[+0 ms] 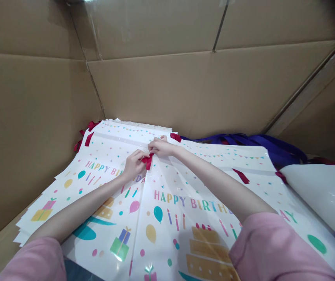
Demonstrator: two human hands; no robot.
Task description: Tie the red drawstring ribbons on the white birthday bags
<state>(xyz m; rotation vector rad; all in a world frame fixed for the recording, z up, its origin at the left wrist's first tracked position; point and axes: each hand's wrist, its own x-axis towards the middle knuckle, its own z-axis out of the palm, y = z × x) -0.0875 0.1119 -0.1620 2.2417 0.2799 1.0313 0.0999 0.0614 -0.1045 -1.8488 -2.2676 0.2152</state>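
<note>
Several cardboard panels (167,89) rise behind birthday-printed sheets (167,181).

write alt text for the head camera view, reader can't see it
A person's left hand and right hand meet at a red ribbon on white sheets printed HAPPY BIRTHDAY, with cardboard walls behind. Dark blue straps lie at back right.

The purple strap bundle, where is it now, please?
In the head view, the purple strap bundle lies right of centre, behind the printed sheets, by the cardboard wall.
</note>
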